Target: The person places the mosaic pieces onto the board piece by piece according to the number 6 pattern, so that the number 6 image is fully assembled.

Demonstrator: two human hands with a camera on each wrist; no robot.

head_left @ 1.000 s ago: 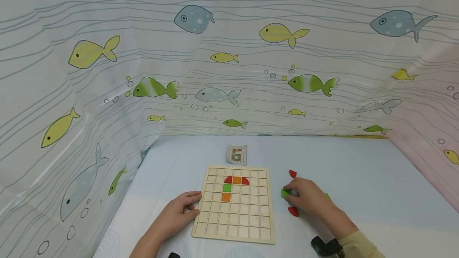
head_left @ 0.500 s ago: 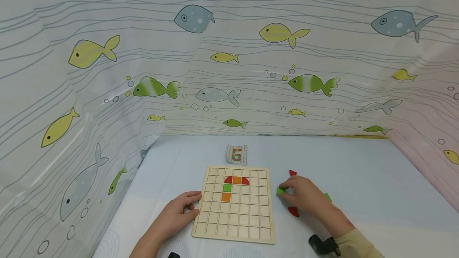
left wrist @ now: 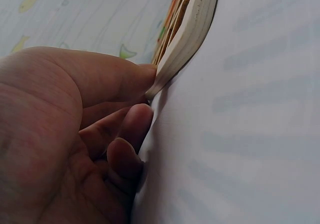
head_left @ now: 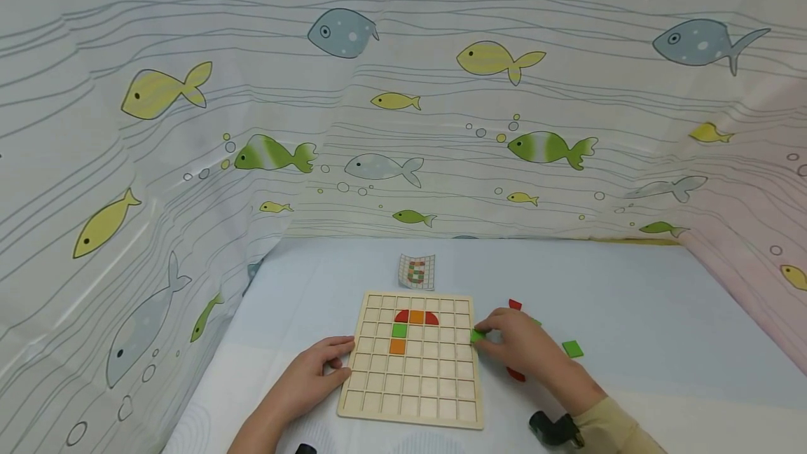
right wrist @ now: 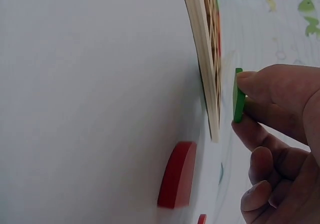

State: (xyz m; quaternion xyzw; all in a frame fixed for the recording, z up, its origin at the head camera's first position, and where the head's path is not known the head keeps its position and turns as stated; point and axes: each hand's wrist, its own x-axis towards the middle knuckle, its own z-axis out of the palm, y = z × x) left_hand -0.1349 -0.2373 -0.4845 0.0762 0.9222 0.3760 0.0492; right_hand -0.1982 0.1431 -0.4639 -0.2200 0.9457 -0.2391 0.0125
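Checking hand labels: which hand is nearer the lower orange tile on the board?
Left: left hand touches the board left of the orange tile; right hand, pinching a green tile, is farther off rightward.

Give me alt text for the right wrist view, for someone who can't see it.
A right hand pinches a green tile near the edge of a wooden grid board. A red piece lies on the pale tabletop, with part of another red piece at the bottom.
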